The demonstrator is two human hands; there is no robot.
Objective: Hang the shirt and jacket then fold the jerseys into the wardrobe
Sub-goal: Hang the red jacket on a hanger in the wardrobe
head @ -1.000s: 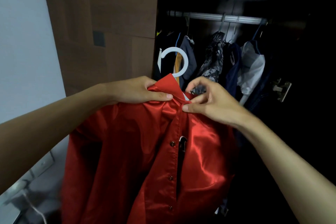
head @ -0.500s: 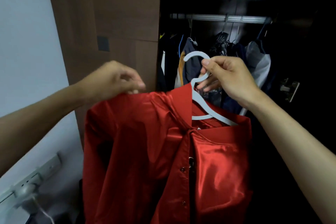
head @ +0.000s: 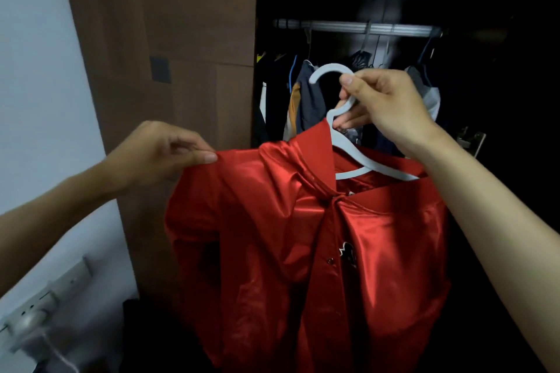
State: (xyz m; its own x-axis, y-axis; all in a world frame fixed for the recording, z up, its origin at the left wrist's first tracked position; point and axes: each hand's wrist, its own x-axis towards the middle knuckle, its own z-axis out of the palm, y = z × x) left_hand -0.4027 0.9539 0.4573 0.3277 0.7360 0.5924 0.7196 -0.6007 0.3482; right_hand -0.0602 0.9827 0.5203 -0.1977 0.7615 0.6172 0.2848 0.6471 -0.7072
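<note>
A shiny red shirt [head: 303, 236] hangs on a white plastic hanger [head: 348, 157] in front of the open wardrobe. My right hand [head: 385, 109] grips the hanger's neck just below the hook. My left hand [head: 160, 154] pinches the shirt's left shoulder and holds it out to the side. The shirt's front is buttoned, and its collar stands up beside the hanger. The hanger's left arm is hidden inside the shirt.
A metal rail [head: 357, 28] crosses the dark wardrobe, with several garments [head: 306, 100] hanging on it. The brown wardrobe door [head: 169, 39] stands at left beside a pale wall. A wall socket with a plug [head: 33, 315] sits at lower left.
My right hand left the collar and took the hanger's neck, lifting the shirt. My left hand moved from the collar out to the left shoulder, which it now pinches.
</note>
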